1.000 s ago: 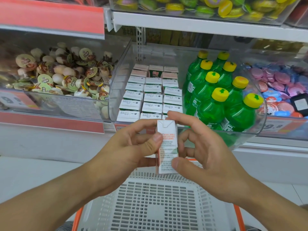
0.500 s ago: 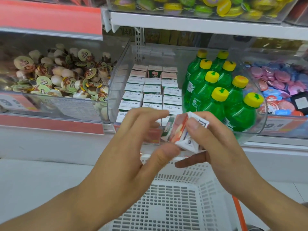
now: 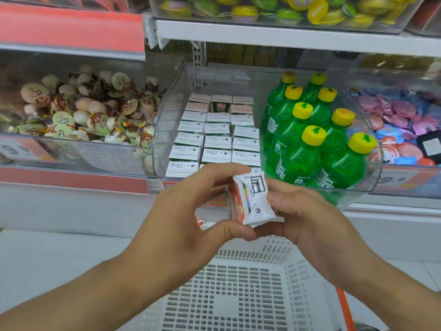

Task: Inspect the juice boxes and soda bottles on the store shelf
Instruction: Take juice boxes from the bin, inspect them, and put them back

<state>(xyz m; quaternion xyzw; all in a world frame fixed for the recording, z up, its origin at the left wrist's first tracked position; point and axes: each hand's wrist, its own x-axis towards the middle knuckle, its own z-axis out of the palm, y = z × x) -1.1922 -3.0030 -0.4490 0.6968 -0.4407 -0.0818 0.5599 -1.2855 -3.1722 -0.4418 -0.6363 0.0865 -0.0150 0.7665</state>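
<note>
Eight green plastic soda bottles with yellow caps (image 3: 307,149) stand at the right of the clear bin. About twenty small white juice cartons (image 3: 216,142) fill three columns on its left; the near row is partly hidden. One more white juice carton (image 3: 254,199) is in the hands. One white perforated plastic basket (image 3: 236,292) sits near.

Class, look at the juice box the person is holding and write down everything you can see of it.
The juice box is a small carton, seemingly coated paperboard, tilted so a white folded end faces the camera. That end shows black printed marks, a colour-dot strip and a round dark mark. One side panel is orange-red. The left hand and right hand pinch it between fingertips and thumbs, above a white perforated basket, before the shelf.
</note>
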